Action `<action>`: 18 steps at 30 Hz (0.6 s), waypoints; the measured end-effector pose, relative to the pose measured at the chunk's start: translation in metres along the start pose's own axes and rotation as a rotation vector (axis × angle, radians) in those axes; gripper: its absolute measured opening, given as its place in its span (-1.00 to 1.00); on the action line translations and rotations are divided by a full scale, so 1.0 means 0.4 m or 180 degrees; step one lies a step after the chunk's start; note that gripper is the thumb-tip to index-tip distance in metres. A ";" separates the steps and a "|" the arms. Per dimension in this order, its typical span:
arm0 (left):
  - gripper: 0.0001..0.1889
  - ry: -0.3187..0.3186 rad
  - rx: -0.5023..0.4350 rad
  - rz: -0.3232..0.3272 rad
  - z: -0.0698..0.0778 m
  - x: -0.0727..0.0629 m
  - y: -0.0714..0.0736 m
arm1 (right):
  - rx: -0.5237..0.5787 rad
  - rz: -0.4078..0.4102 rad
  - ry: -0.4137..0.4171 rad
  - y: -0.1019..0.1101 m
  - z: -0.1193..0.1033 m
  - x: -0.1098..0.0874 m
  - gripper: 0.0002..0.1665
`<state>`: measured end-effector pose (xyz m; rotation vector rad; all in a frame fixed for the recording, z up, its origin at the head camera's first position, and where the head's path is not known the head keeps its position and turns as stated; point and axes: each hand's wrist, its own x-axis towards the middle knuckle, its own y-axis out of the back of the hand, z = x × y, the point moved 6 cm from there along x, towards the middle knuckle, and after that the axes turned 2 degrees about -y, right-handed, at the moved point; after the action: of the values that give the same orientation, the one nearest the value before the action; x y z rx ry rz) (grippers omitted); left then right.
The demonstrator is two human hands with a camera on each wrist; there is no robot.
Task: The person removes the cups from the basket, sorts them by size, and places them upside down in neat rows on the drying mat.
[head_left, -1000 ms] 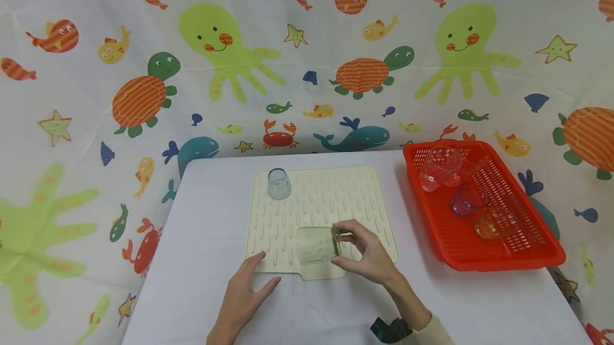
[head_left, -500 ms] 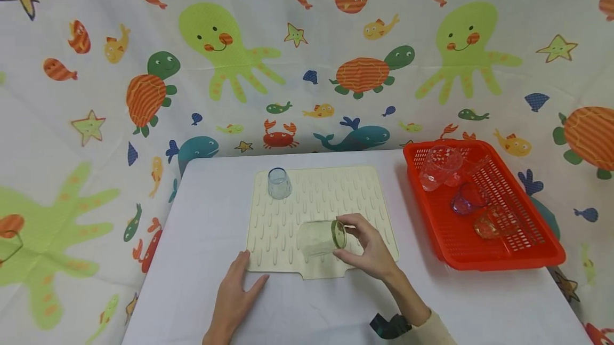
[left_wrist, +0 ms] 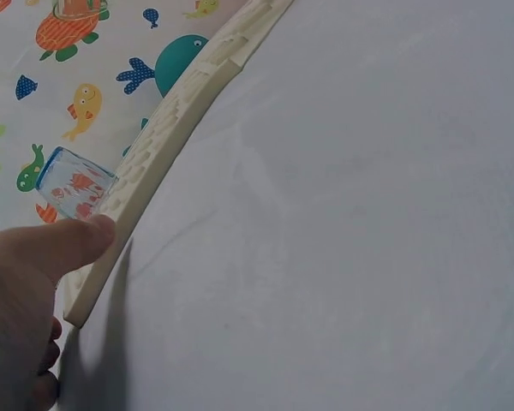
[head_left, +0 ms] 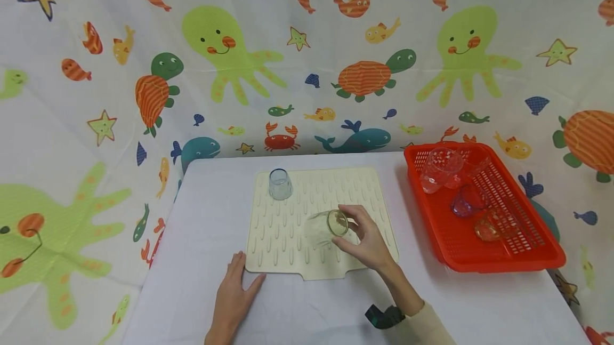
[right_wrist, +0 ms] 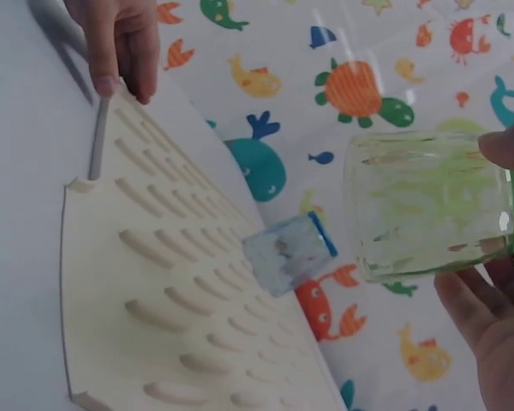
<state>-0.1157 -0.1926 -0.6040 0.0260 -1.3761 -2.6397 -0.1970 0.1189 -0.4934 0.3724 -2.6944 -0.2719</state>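
Note:
In the head view my right hand point(head_left: 363, 235) holds a clear, green-tinted drinking glass point(right_wrist: 428, 205) by its green-ringed end. Thumb and fingers sit on opposite sides of that end. The glass lies tilted above a cream ridged drying mat point(head_left: 297, 257), with the ringed end toward me. At the mat's front left corner, my left hand point(head_left: 232, 297) touches the edge, fingers along the left side and thumb point(left_wrist: 90, 235) at the front. A smaller blue-edged glass point(head_left: 280, 185) stands at the mat's back left.
A red plastic basket point(head_left: 434, 233) on the right holds several coloured glasses, among them a purple one point(head_left: 462, 203) and an orange one point(head_left: 488, 227). The white-covered table point(head_left: 211, 201) ends at a curtain point(head_left: 326, 83) printed with sea animals.
My right hand has raised the green glass slightly and turned its ringed end toward me. The left hand has shifted left and down onto the mat's front corner.

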 end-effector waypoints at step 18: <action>-0.09 0.0076 0.0219 -0.0199 -0.002 0.009 -0.015 | -0.0528 0.0438 -0.0265 0.014 0.077 0.108 -0.28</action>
<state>-0.1200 -0.1904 -0.6091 0.1103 -1.4813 -2.6317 -0.2492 0.1153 -0.5040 0.1286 -2.7379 -0.4758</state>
